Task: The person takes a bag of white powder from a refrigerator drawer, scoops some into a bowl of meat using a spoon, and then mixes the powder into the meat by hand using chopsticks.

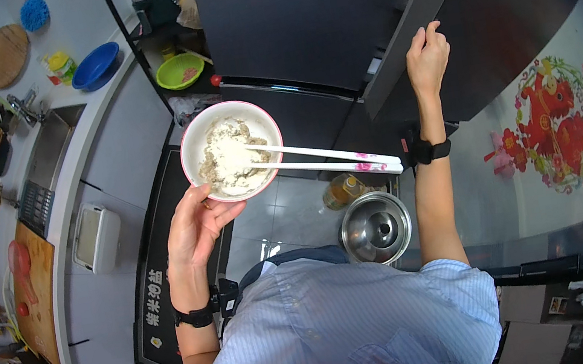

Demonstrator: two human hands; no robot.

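My left hand (201, 225) holds a white bowl with a pink rim (187, 152) from its near side, the thumb at the rim and fingers beneath. Inside is a lumpy greyish mixture (206, 169) topped with white powder (229, 152) that looks like flour. Two white chopsticks with pink floral ends (331, 159) lean over the bowl's right rim, tips in the powder. Up at the right, my right hand (429, 60) is at the edge of an open dark refrigerator door (477, 21), fingers bent. Whether it grips the edge cannot be made out.
Below the chopsticks, a steel bowl (353, 229) stands by a bottle of yellowish liquid (341, 191). A green basket (169, 75) sits on a shelf beside the refrigerator (294, 16). Along the left run a counter (103, 97) with a blue basin (96, 67), a sink (51, 143) and a cutting board (43, 278).
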